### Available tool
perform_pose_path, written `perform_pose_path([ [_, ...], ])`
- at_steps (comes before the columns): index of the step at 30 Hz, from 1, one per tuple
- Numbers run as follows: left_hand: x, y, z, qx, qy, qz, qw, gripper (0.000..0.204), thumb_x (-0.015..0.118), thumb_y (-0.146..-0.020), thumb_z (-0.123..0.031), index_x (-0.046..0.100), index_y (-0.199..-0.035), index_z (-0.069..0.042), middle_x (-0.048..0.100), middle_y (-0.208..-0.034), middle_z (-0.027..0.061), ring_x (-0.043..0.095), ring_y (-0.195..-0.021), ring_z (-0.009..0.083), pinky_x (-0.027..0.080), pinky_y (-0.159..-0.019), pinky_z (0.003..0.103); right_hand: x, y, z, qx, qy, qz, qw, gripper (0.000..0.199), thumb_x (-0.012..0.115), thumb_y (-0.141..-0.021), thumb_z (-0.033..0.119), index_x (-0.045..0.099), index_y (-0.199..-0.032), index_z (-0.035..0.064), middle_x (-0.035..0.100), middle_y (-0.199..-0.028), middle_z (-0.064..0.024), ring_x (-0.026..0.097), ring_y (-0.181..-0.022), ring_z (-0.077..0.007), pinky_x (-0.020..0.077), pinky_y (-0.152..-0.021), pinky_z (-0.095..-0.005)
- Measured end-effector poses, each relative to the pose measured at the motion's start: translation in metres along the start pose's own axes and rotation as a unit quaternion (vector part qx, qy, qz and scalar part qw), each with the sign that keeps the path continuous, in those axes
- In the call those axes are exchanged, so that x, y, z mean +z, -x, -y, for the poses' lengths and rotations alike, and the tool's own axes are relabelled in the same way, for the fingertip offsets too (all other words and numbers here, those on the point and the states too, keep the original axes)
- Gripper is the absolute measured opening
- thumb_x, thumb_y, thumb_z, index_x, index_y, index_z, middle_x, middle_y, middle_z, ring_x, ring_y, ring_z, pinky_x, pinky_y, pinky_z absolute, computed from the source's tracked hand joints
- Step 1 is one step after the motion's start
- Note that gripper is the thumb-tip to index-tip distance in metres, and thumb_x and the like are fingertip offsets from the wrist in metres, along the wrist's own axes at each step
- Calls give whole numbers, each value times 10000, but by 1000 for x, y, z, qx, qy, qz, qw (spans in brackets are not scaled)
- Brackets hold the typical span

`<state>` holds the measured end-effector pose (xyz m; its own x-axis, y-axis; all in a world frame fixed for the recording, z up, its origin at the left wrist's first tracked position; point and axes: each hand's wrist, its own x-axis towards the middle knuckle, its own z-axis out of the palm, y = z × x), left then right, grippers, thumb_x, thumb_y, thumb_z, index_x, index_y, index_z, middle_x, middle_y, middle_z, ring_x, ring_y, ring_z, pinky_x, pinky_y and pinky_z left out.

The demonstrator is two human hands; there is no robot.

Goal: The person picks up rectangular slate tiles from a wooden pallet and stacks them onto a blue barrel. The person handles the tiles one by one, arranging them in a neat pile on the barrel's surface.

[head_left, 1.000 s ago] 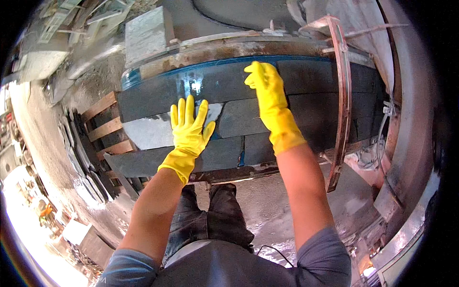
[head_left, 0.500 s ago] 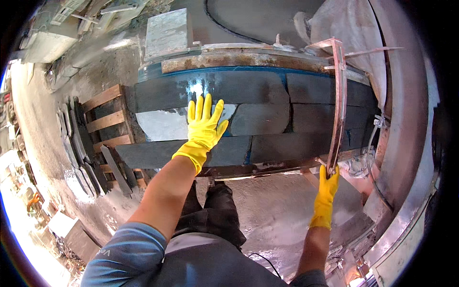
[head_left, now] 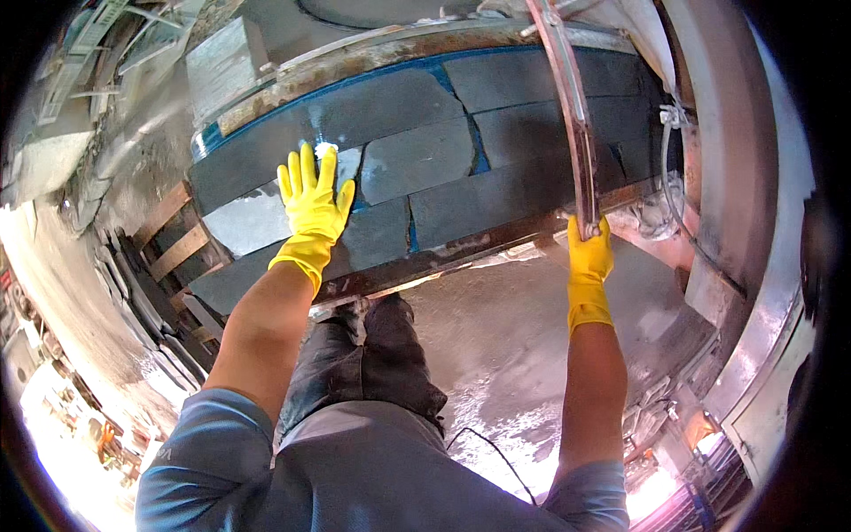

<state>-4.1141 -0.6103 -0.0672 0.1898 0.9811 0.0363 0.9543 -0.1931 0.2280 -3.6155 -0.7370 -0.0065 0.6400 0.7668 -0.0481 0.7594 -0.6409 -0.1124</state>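
Note:
My left hand (head_left: pixel 315 202), in a yellow rubber glove, lies with its fingers spread over a wet, pale-shining stone slab (head_left: pixel 244 222). It is one of several dark grey slabs laid in rows on a long bench, with blue showing in the gaps. Over to the right, my right hand (head_left: pixel 590 257), gloved alike, is closed round the near end of a long reddish metal bar (head_left: pixel 572 111). That bar runs across the slabs toward the far side. A dark slab (head_left: pixel 417 164) sits just right of my left hand.
Left of the bench stand a wooden pallet (head_left: pixel 180 248) and several thin slabs on edge (head_left: pixel 142 301). A pale block (head_left: pixel 226 66) is at the far left. A rusty beam (head_left: pixel 355 73) borders the far side. A cable (head_left: pixel 678 213) hangs at the right, beside a broad metal column (head_left: pixel 736 151).
The whole view has shifted and tilted, so the bench now slants up to the right. Both hands keep about the same places on the slab and the bar.

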Motion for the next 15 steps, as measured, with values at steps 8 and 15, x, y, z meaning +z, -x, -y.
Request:
perform_pose_path([
  [8,2,-2,-3,-2,-3,7,1000,720,704,-962,-391,466,-1612,-194,363,-1689,253,312,-1550,505,173,-1298,615,-2,4,-1,9,0,7,1000,692,802,-852,598,640,-1401,207,767,-1235,-123,754,-1045,-388,599,-862,-490],
  [15,-2,0,-3,-3,-20,-5,1000,709,712,-956,-393,486,-1596,-191,370,-1694,238,315,-1560,481,176,-1302,604,-4,5,11,-1,-9,-7,1000,725,787,-846,626,645,-1421,208,770,-1230,-148,753,-1044,-406,601,-868,-502],
])
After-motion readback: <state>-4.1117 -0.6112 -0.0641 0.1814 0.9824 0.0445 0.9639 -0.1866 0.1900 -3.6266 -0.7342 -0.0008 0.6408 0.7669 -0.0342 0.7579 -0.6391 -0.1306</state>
